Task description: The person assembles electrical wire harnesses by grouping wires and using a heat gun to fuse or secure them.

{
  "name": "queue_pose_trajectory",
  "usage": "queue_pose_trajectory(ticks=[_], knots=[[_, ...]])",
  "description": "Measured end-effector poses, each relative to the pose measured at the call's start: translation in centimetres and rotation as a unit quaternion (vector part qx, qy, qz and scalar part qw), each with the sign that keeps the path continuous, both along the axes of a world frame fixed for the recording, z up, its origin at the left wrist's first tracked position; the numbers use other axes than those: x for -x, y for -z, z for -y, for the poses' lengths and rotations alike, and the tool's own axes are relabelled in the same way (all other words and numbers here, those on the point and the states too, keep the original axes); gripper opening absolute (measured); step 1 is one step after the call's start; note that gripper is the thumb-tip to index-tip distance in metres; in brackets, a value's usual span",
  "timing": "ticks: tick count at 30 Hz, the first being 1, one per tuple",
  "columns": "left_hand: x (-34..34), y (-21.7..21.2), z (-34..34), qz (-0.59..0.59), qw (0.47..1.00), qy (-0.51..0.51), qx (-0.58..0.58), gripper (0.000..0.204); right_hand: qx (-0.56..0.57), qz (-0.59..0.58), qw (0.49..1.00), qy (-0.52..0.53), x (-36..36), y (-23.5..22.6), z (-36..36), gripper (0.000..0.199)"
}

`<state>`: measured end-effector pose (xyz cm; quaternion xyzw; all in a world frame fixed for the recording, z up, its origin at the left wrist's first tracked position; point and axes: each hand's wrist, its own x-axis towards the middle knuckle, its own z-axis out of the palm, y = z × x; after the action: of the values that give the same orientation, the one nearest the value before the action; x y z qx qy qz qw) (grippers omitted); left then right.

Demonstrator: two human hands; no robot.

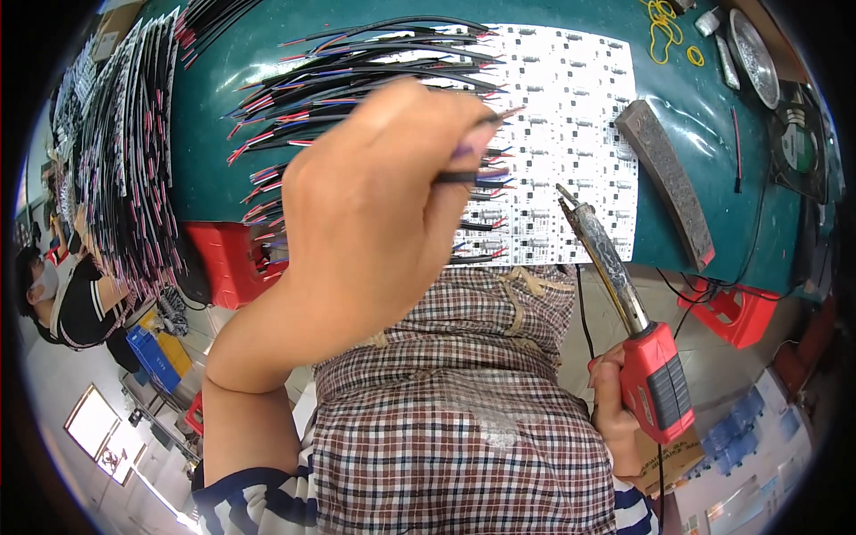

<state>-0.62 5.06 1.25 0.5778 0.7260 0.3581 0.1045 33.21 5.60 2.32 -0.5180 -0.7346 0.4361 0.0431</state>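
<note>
My left hand (379, 187) is raised over the work table, fingers pinched on a short black cable (455, 176) with thin coloured wires at its end. Motion blurs its fingertips. Below and beyond it lies a white circuit board panel (571, 98) with rows of small parts. Many black cables (392, 67) with red, blue and white wire ends lie across the panel's left side and past its edge. My right hand (615, 410) is wrapped round the red and black handle of a soldering iron (646, 361). The iron's tip points up over the panel's lower right part, apart from the cable.
A dark grey bar (669, 187) lies along the panel's right edge. Yellow bands (662, 31) and a metal dish (754, 61) are at the far right. Stacked cable bundles (134, 152) stand at left. Red stools (736, 314) sit below the table edge; a person (76, 294) is at far left.
</note>
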Motion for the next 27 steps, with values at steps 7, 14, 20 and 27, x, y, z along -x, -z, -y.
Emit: queue_pose_trajectory(ticks=[7,14,20,27], knots=[[-2.8,2.7,1.7,0.095,0.988,0.022,0.12,0.011,-0.038,-0.024,0.999,-0.008,0.4,0.4,0.4,0.02],[-3.2,3.8,1.6,0.059,0.989,0.008,0.134,0.012,0.002,-0.042,0.999,-0.003,1.5,0.6,0.0,0.021],[-3.1,3.9,1.6,0.05,0.991,0.011,0.127,0.012,-0.009,-0.033,0.999,-0.017,1.4,0.9,0.0,0.02],[-3.3,3.9,1.5,0.037,0.991,0.006,0.13,0.012,0.025,-0.026,0.999,0.002,1.6,0.8,-0.2,0.02]])
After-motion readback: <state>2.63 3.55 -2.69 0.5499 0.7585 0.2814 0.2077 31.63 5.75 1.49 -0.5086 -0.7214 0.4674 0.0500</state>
